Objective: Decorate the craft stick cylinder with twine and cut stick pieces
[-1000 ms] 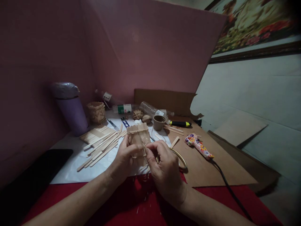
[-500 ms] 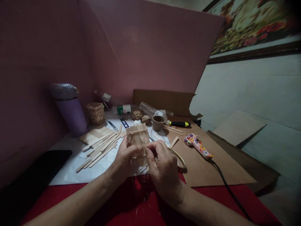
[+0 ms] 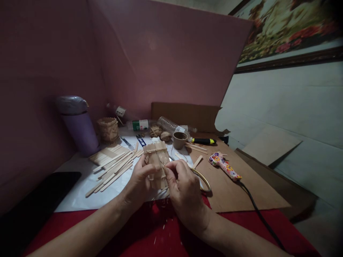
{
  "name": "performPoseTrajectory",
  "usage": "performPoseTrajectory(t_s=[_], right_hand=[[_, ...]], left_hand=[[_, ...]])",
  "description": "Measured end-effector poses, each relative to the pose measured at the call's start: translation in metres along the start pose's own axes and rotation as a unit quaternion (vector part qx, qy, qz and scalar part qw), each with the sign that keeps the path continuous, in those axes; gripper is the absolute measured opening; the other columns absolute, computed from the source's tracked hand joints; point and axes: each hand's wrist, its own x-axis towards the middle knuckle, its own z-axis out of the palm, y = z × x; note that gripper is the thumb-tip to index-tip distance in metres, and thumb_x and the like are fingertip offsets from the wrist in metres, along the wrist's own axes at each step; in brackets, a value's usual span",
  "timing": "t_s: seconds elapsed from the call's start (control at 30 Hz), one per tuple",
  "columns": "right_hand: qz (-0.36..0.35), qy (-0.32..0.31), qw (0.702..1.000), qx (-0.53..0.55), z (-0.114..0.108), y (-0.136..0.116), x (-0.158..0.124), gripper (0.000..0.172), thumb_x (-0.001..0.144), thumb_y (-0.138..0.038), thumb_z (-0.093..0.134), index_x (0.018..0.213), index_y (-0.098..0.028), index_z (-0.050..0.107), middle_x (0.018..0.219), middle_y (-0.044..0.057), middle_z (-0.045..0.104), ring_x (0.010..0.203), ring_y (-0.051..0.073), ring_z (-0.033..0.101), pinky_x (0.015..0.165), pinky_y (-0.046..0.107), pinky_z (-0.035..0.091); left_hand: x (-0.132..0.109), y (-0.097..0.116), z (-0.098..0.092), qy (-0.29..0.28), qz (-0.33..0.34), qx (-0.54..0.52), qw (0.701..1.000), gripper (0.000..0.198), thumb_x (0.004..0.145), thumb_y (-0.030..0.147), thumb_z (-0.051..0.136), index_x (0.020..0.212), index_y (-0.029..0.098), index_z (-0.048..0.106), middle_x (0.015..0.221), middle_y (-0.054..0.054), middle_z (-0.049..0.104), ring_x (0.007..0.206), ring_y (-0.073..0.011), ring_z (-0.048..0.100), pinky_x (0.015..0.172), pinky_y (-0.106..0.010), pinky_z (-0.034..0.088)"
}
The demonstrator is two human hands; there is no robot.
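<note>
A small box built of wooden craft sticks (image 3: 157,160) stands upright between my hands, wrapped with thin twine. My left hand (image 3: 139,178) grips its left side, fingers curled round it. My right hand (image 3: 183,185) is closed in a pinch at the box's right side, on the twine at about mid-height. Loose craft sticks (image 3: 115,166) lie fanned on white paper (image 3: 80,189) just left of my left hand. A gold ring (image 3: 203,180) lies partly hidden behind my right hand.
A purple flask (image 3: 79,125), a woven stick basket (image 3: 108,129), plastic bottles (image 3: 167,124), twine balls (image 3: 160,134), a small cup (image 3: 179,140) and a yellow cutter (image 3: 203,141) line the back. A patterned glue gun (image 3: 225,166) with a black cord lies on cardboard (image 3: 241,189) at right. Pink boards wall the back and left.
Both hands stay on the stick box. The hands and box have shifted very slightly left and up in view; the right fingers keep working the twine.
</note>
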Motion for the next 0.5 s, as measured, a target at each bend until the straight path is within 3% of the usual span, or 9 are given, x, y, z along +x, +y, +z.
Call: performPoseTrajectory(t_s=[0.5], right_hand=[[-0.003, -0.001, 0.999, -0.043, 0.0038, 0.0016, -0.0012, 0.014, 0.094, -0.020, 0.045, 0.085, -0.018, 0.056, 0.080, 0.007, 0.065, 0.067, 0.023, 0.064, 0.057, 0.032, 0.043]], left_hand=[[0.0044, -0.0028, -0.0035, -0.011, 0.022, -0.004, 1.000, 0.045, 0.059, 0.014, 0.072, 0.101, 0.019, 0.055, 0.084, -0.002, 0.064, 0.073, -0.0164, 0.060, 0.068, -0.029, 0.050]])
